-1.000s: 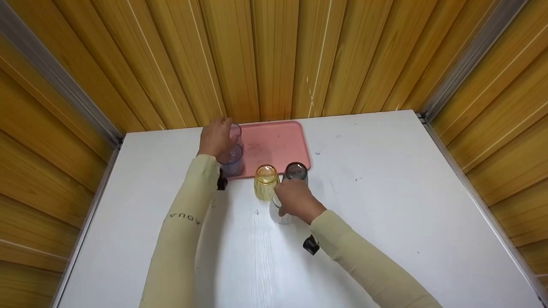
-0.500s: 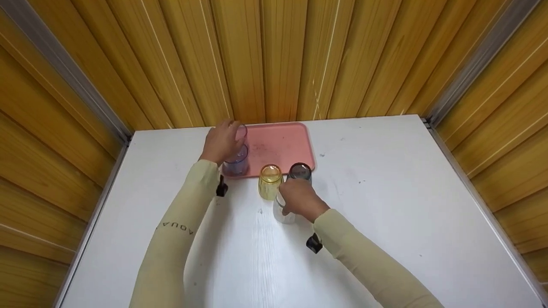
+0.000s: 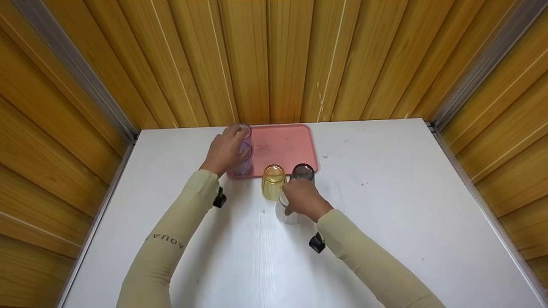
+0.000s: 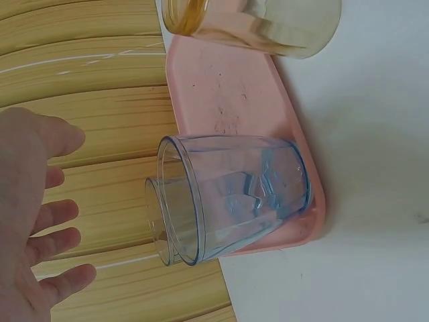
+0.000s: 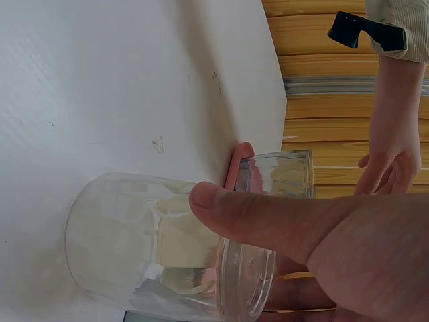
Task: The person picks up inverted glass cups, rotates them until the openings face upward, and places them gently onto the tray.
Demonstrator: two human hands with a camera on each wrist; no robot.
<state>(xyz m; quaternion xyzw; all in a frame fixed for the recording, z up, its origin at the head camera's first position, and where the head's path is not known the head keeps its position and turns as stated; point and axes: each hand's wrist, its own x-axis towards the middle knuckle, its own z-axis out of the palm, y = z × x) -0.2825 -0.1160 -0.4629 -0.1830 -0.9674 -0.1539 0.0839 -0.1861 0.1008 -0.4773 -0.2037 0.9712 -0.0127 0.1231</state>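
Observation:
On the pink tray (image 3: pixel 282 147), at its left end, a bluish clear glass (image 4: pixel 238 194) stands upright, with another clear glass (image 4: pixel 157 221) close behind it. My left hand (image 3: pixel 227 147) hovers over them; the left wrist view shows its fingers (image 4: pixel 57 241) spread and apart from the rims. In front of the tray, my right hand (image 3: pixel 305 199) grips an upside-down clear glass (image 5: pixel 144 235) near its base, the thumb lying along its side. Beside it are an upside-down yellow glass (image 3: pixel 273 184) and an upside-down dark grey glass (image 3: pixel 303 172), partly hidden by the right hand.
The white table (image 3: pixel 376 222) carries everything. Wood-patterned panels (image 3: pixel 282 60) rise right behind the tray and at both sides, with grey metal strips at the corners. Both forearms wear beige sleeves with a black wrist camera (image 3: pixel 219 197) on each.
The head view has shifted a little. My left hand has come slightly nearer and right over the bluish glass on the tray. The right hand keeps its hold on the clear glass.

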